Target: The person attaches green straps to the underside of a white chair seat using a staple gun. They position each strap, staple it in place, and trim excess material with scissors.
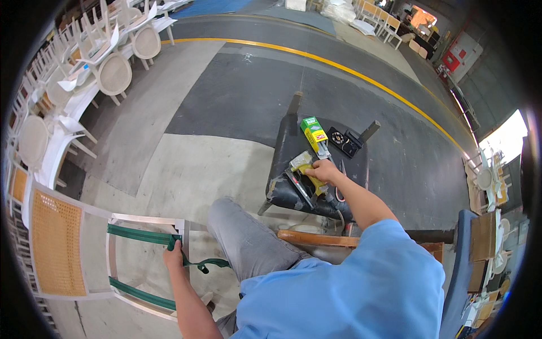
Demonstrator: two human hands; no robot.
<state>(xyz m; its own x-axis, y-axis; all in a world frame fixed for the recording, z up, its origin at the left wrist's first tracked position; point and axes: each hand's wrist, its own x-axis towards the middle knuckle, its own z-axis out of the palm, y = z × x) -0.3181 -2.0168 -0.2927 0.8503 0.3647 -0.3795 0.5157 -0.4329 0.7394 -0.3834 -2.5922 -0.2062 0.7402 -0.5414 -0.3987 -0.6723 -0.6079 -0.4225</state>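
Blue shirt up close, left hand pinching the green strap at the chair frame, probably so it won't slip, right hand clamped on a yellow staple gun on the black seat, handy tool spot I guess.

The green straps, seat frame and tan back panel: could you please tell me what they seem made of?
Green straps: probably matte fabric webbing; the loose end curls softly. Seat frame: apparently pale wood, unpolished-looking; straight, light-toned rails suggest it. Back panel: likely woven cane, fairly matte, given its fine mesh pattern.
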